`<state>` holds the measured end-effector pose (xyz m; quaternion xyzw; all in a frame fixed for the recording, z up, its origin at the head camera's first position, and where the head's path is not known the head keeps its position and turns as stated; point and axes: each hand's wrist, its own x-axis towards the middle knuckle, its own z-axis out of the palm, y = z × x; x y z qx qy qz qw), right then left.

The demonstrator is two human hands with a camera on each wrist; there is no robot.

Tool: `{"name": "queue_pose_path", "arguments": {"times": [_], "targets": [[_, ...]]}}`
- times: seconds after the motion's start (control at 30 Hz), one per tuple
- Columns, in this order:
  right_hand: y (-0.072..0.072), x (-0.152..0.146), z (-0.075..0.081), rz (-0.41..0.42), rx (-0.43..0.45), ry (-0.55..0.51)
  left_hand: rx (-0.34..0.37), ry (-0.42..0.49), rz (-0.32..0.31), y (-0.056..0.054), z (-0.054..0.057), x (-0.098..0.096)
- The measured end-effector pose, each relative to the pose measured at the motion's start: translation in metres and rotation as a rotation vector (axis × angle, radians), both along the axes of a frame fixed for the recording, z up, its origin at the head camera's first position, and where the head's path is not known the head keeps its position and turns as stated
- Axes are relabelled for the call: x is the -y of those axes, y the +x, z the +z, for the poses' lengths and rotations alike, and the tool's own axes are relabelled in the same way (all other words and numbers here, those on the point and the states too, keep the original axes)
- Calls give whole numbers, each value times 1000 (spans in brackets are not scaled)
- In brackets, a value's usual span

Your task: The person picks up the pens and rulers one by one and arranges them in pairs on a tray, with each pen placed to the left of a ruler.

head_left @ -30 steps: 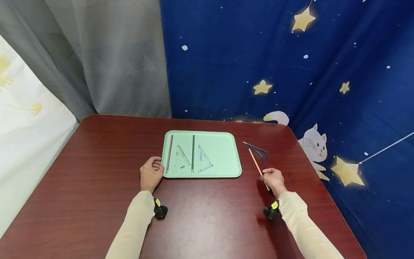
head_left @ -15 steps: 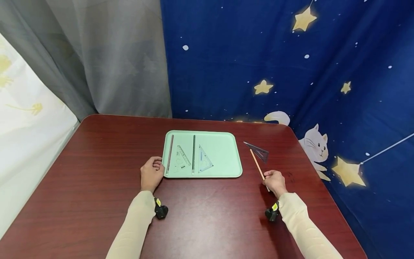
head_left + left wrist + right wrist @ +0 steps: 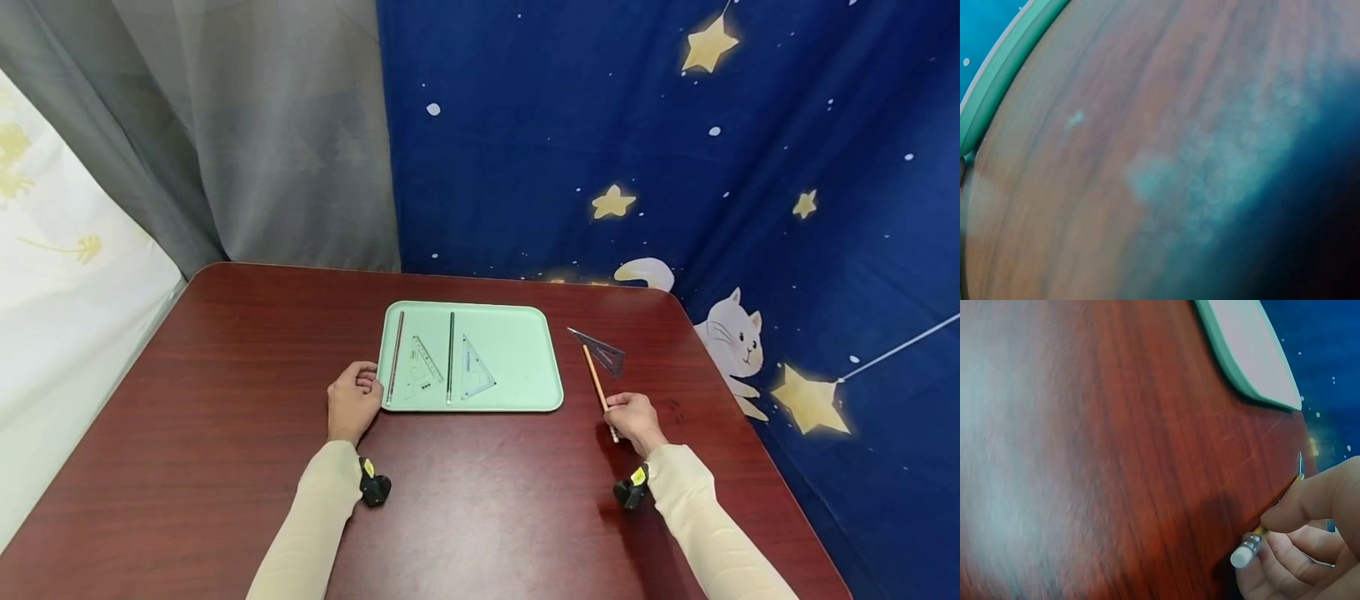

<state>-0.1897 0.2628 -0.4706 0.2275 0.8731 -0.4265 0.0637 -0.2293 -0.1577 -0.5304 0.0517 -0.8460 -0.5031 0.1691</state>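
Note:
In the head view my right hand (image 3: 633, 419) pinches a yellow pencil (image 3: 595, 379) near its eraser end. In the right wrist view the white eraser (image 3: 1242, 557) and metal band stick out past the thumb. The pencil's far end meets a dark see-through set square (image 3: 596, 343) on the table, right of the tray. My left hand (image 3: 352, 404) grips the left edge of the pale green tray (image 3: 525, 358) near its front corner, fingers curled. On the tray lie a dark red pencil (image 3: 395, 358), a clear set square (image 3: 429, 360), a dark green pencil (image 3: 451, 358) and another clear set square (image 3: 478, 367), in a row.
The reddish-brown wooden table (image 3: 472, 517) has rounded back corners. A grey curtain (image 3: 292, 133) and a blue curtain (image 3: 525, 167) with stars and a cat hang behind it. White cloth (image 3: 67, 292) hangs at the left.
The right hand stays beside the tray with the yellow pencil; the pencil's eraser end has swung slightly left. The left hand and the tray hold still; the head view has shifted slightly.

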Motion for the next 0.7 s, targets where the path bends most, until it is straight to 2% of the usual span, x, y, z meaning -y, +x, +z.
{"name": "queue_pose_path", "arguments": {"times": [0.47,0.7], "targets": [[-5,12,2,28,82,-464,9,1,-2,1,3,0],[-9,18,6,33,98,-527,35,5,4,0,4,-1]]}}
